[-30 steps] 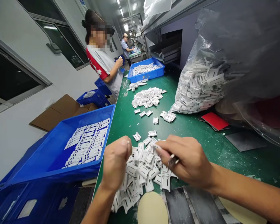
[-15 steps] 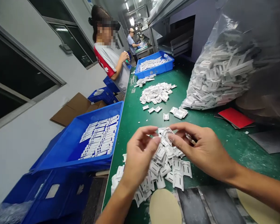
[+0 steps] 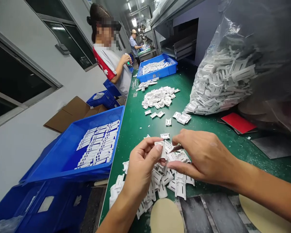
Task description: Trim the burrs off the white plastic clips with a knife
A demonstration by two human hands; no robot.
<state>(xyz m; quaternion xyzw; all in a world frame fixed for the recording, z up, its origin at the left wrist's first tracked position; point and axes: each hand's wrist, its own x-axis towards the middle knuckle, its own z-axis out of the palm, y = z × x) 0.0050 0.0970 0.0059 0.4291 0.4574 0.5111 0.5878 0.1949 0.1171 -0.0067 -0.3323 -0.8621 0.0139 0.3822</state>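
Observation:
My left hand [image 3: 143, 161] pinches a white plastic part [image 3: 160, 149] between thumb and fingertips. Close to its right side, my right hand [image 3: 203, 158] grips a small metal blade [image 3: 176, 148], whose tip points at the part; whether the two touch I cannot tell. Most of the blade's grip is hidden by the fingers, and the right thumb reaches under the part. Beneath both hands spreads a pile of similar white plastic parts [image 3: 166, 178], flat pieces with slots. A single part [image 3: 168, 122] lies just beyond the hands.
Left of the green table [image 3: 133, 129], a blue crate [image 3: 70, 161] holds rows of white parts. A clear bag [image 3: 223, 81] of parts stands at right, near a red sheet [image 3: 240, 123]. Another pile [image 3: 158, 97], a blue bin [image 3: 157, 76] and a co-worker [image 3: 111, 61] are farther back.
My left hand has turned the white part upright and holds it alone. My right hand has let go of the part, and the blade has swung forward beside it.

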